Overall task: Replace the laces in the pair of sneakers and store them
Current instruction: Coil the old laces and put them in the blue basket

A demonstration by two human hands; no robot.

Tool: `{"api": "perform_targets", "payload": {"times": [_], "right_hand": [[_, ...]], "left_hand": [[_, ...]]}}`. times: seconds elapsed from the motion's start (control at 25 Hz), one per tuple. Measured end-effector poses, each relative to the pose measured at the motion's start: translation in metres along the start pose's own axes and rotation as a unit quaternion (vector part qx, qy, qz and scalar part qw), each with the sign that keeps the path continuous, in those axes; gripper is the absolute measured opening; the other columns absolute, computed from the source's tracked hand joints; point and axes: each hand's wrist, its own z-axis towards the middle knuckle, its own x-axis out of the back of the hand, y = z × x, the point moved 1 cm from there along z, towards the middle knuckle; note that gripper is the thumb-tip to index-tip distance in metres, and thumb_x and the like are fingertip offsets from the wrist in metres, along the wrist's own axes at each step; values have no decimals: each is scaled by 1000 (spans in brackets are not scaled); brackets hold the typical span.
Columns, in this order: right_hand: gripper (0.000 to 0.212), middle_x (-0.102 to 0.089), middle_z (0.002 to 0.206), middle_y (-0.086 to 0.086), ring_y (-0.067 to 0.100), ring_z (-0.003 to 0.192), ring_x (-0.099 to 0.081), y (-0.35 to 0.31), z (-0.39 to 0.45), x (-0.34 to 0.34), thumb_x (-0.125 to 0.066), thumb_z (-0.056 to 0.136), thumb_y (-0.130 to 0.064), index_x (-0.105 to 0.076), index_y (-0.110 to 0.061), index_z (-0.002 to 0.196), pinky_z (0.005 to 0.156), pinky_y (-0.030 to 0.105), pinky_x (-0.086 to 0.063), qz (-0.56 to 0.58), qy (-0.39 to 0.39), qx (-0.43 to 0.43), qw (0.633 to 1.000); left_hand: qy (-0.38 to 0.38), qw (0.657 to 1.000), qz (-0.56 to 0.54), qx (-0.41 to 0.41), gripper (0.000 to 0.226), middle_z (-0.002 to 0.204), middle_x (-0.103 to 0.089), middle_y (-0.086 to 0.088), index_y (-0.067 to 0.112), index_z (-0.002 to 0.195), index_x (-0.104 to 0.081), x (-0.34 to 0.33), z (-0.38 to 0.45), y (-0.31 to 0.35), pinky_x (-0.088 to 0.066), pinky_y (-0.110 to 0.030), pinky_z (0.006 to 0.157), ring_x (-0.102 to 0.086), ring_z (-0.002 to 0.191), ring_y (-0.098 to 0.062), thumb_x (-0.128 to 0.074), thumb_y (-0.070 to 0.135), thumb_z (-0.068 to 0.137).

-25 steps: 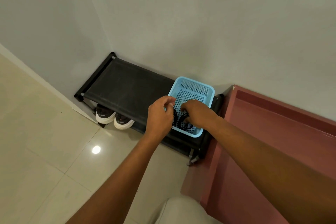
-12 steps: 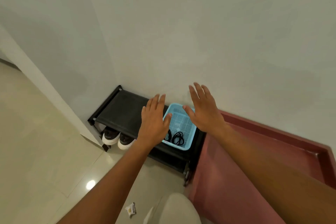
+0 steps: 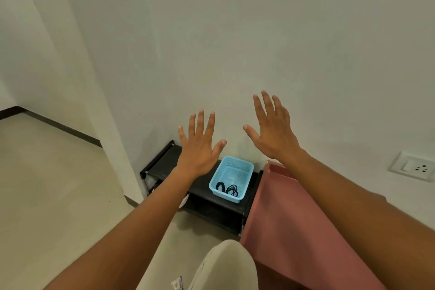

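A light blue plastic basket (image 3: pixel 244 166) stands on the right end of a low black shoe rack (image 3: pixel 204 187) against the wall. Two coiled black laces (image 3: pixel 227 188) lie in the basket's near end. My left hand (image 3: pixel 199 146) and my right hand (image 3: pixel 273 132) are both raised above the rack, fingers spread, holding nothing. The sneakers on the rack's lower shelf are almost wholly hidden behind my left forearm; only a sliver of white sole (image 3: pixel 183 202) shows.
A reddish-brown bench or cabinet (image 3: pixel 294 219) adjoins the rack on the right. A white wall corner (image 3: pixel 113 148) juts out on the left. A wall socket (image 3: pixel 414 167) sits at right. My knee in beige cloth (image 3: pixel 226 266) is at the bottom, and a small wrapper (image 3: pixel 177 283) lies on the tiled floor.
Both hands let go of the laces in the basket, lifted away and spread open. The view has pulled back and tilted up, so the rack looks smaller and lower.
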Motion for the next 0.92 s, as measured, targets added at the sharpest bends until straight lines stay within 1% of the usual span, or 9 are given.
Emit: {"api": "perform_targets", "payload": {"times": [0.08,0.16,0.28,0.4,0.56,0.68,0.76,0.92], "right_hand": [[87,8,172,6,34,158,5,-4,-7,2,-37,100,-63,5,-23,164,126,57,-11,-2,-1,2,1000],[87,8,172,6,34,158,5,-10,-16,-11,-38,100,-62,6,-23,164,126,57,-11,1,-14,8,1000],[88,9,172,6,35,158,5,-14,-21,-56,-40,100,-61,7,-24,164,126,58,-11,20,-46,15,999],[88,8,172,6,35,158,5,-15,-9,-104,-42,100,-61,6,-24,164,125,60,-12,36,-66,13,997],[89,6,172,8,37,158,1,-12,38,-162,-45,99,-59,2,-21,165,125,61,-15,52,-88,39,994],[92,7,172,8,36,158,2,-16,78,-190,-49,99,-58,4,-21,164,125,60,-14,65,-106,57,991],[91,8,172,8,36,158,3,-23,97,-201,-46,99,-59,5,-21,164,126,59,-13,74,-124,70,987],[90,6,173,9,36,158,-1,-55,123,-220,-42,98,-62,3,-21,165,125,58,-17,86,-163,95,978]], "left_hand": [[-4,1000,8,-2,80,169,27,1,34,160,20,2,-5,-4,10,-65,122,26,155,-24,-26,64,103],[-19,1000,12,5,79,170,22,0,34,161,19,-7,-13,-11,9,-65,122,22,156,-25,-28,63,104],[-39,999,11,28,79,171,16,-2,32,162,15,-45,-24,-37,6,-67,122,18,157,-26,-30,61,103],[-61,996,38,48,79,172,12,-5,30,163,12,-83,-22,-68,2,-68,122,16,157,-28,-24,64,101],[-74,992,57,82,80,172,15,-4,32,162,13,-117,16,-109,7,-66,122,18,157,-27,-19,68,99],[-85,987,75,110,80,171,19,-2,33,162,14,-123,44,-138,10,-64,122,19,157,-27,-19,68,99],[-91,984,79,129,79,171,18,-2,32,162,13,-119,53,-153,10,-63,123,18,157,-28,-20,68,100],[-121,971,90,184,80,171,16,-2,31,163,11,-105,44,-186,8,-62,123,16,158,-28,-16,70,99]]}}
